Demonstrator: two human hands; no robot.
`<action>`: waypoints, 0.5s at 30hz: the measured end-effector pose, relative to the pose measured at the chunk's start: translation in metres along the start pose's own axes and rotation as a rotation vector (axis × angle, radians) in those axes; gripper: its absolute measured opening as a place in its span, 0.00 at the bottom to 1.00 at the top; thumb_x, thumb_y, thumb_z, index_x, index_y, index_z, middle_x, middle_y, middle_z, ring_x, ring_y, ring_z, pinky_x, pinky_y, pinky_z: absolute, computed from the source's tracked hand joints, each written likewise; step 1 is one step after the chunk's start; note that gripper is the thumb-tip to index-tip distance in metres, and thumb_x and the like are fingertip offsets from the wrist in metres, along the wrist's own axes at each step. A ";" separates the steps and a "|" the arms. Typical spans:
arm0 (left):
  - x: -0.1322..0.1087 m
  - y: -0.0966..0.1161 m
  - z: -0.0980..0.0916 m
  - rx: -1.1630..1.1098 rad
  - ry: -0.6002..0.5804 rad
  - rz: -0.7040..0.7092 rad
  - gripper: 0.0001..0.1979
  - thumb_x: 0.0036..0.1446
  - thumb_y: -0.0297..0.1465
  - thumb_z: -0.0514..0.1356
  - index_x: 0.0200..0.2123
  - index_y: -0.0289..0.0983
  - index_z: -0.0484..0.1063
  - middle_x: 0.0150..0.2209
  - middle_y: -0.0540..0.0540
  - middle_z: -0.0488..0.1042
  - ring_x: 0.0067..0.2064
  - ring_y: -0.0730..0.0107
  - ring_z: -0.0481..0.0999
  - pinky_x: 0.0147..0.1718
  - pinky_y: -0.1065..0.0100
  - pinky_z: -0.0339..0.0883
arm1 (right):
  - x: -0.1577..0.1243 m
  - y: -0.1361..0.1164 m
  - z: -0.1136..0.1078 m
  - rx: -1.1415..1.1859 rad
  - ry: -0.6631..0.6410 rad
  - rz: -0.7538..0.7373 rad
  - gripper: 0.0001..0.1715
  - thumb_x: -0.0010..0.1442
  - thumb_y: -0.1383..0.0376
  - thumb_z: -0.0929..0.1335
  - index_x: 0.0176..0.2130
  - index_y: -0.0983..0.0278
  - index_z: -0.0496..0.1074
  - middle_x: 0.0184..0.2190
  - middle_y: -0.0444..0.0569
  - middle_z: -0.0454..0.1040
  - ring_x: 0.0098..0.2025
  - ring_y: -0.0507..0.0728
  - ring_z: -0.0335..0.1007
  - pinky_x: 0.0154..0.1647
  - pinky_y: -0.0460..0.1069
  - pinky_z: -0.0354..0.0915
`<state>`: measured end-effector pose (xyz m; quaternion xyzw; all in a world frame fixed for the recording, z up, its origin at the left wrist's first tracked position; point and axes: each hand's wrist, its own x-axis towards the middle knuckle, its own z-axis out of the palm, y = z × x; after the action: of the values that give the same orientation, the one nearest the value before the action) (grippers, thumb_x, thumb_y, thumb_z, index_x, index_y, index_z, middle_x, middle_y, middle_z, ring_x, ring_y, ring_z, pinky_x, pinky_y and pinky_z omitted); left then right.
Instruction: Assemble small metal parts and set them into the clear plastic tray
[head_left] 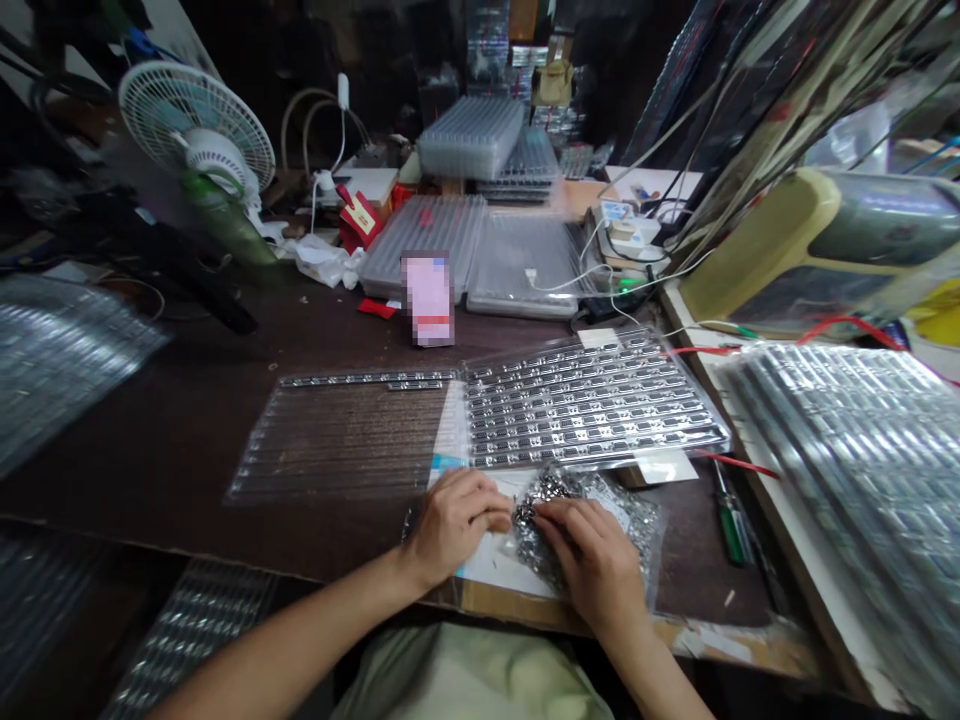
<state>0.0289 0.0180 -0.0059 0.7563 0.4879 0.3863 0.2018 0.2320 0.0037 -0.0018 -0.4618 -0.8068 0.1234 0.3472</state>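
Note:
A clear plastic bag [646, 530] full of small shiny metal parts [551, 487] lies at the table's front edge. My right hand [600, 550] is over it, thumb and fingertips pinched together among the parts. Just left of the bag, my left hand [459, 515] is closed, its fingertips curled in; anything between them is hidden. Beyond my hands lies a clear ribbed tray [585, 405] with rows of dark and silver strips. To its left, another clear tray [337, 440] has strips only along its far edge. White paper [499, 570] lies under my hands.
A green-handled screwdriver [731, 525] lies right of the bag. Stacked clear trays [862, 480] stand at the right, beside a raised pale edge. At the back are a fan [199, 125], closed clear cases [525, 265], a phone-like pink item [429, 300] and loose cables.

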 end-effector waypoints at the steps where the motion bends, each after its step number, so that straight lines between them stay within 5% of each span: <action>1: 0.012 -0.007 -0.008 0.056 0.041 -0.018 0.02 0.54 0.29 0.64 0.32 0.41 0.77 0.32 0.49 0.77 0.37 0.67 0.74 0.38 0.65 0.64 | 0.002 -0.003 0.002 0.018 -0.006 0.000 0.04 0.63 0.67 0.65 0.37 0.61 0.71 0.32 0.46 0.75 0.34 0.54 0.69 0.36 0.49 0.63; 4: 0.057 -0.038 -0.032 0.245 0.155 -0.154 0.02 0.53 0.32 0.64 0.32 0.41 0.77 0.35 0.48 0.78 0.39 0.64 0.73 0.42 0.61 0.61 | 0.005 -0.012 0.009 0.052 -0.036 0.002 0.06 0.63 0.66 0.65 0.34 0.61 0.71 0.30 0.45 0.75 0.32 0.53 0.68 0.34 0.49 0.61; 8: 0.097 -0.076 -0.043 0.412 0.158 -0.254 0.04 0.52 0.36 0.65 0.30 0.43 0.79 0.35 0.48 0.77 0.41 0.61 0.71 0.44 0.59 0.56 | 0.006 -0.016 0.018 0.056 -0.050 0.008 0.06 0.63 0.65 0.65 0.33 0.61 0.71 0.30 0.45 0.75 0.32 0.54 0.68 0.34 0.49 0.59; 15: 0.082 -0.093 -0.047 0.497 0.117 -0.206 0.07 0.57 0.35 0.60 0.33 0.43 0.78 0.36 0.47 0.78 0.43 0.61 0.69 0.46 0.57 0.51 | 0.007 -0.016 0.019 0.040 -0.054 0.004 0.07 0.63 0.66 0.65 0.34 0.61 0.72 0.29 0.44 0.75 0.32 0.53 0.69 0.34 0.48 0.58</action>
<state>-0.0434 0.1294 -0.0090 0.7054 0.6528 0.2754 0.0197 0.2070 0.0030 -0.0044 -0.4527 -0.8125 0.1525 0.3341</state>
